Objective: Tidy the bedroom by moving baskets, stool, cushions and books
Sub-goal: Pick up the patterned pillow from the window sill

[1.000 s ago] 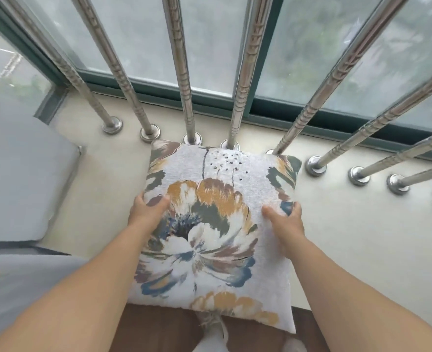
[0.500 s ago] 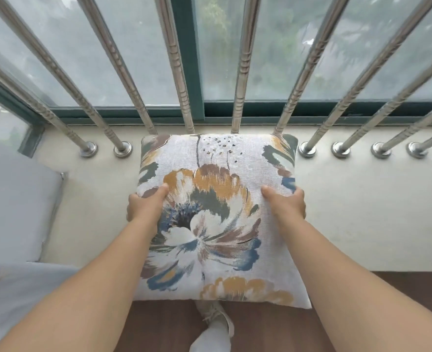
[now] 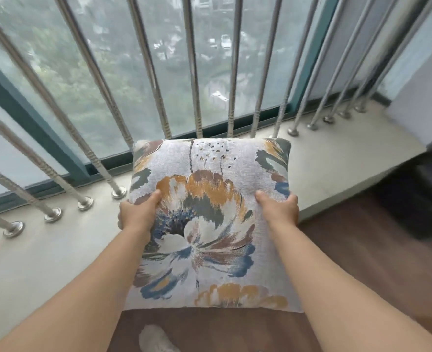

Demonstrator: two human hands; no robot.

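Note:
A square white cushion printed with a large orange, blue and brown flower is held out in front of me, above the pale window ledge. My left hand grips its left edge, thumb on the front. On the cushion's right edge sits my right hand, gripping the same way. The cushion's far edge is close to the metal window bars; whether it touches them I cannot tell.
A row of steel bars bolted into the ledge stands before a teal-framed window. Brown wooden floor lies below and right. A dark object sits on the floor at the right, under a white wall. My white-socked foot shows at the bottom.
The view has swung to the right along the ledge, carrying the cushion with it. The grey pad at the left has left the frame, and the ledge's right end and a dark object appeared.

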